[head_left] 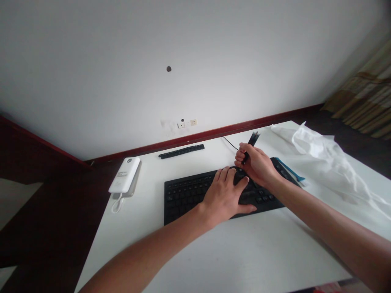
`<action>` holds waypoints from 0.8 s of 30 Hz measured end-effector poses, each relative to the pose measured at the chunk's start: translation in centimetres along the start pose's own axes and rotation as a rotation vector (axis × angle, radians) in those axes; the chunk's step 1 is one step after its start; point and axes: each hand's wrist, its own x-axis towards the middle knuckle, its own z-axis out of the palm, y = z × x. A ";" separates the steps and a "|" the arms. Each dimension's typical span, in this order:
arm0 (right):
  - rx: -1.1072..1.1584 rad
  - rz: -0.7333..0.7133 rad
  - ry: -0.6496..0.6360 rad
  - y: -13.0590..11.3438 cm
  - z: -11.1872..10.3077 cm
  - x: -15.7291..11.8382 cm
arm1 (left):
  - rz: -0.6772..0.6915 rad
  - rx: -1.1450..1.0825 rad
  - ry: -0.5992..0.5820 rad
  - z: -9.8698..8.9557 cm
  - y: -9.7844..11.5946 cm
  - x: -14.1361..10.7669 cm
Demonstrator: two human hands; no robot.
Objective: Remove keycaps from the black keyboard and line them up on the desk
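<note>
A black keyboard (186, 195) lies on the white table (214, 252). My left hand (224, 193) rests on its middle with the fingers spread, holding nothing. Just above the keyboard's right part, my right hand (255, 162) is closed around a slim black tool (253, 139), whose top end shows pale bristles or tips. The tool's lower end is hidden by my fingers and the keys. Behind the keyboard a thin black cable (230, 143) runs to the table's back edge.
At the back left lie a black strip of keys (181, 151) and a white power bank (125, 175) with a looped cord. A blue-edged flat item (288, 169) touches the keyboard's right end. Crumpled white plastic (324, 150) covers the table's right side. The wall has sockets (187, 123).
</note>
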 end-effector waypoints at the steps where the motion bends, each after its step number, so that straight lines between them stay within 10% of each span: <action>1: 0.007 0.012 0.003 -0.1 0.0 0.0 | 0.002 0.003 -0.003 0.0 0.0 0.0; 24: -0.855 -0.132 -0.572 -4.8 -3.5 1.2 | -0.028 0.128 -0.023 0.5 1.6 -1.8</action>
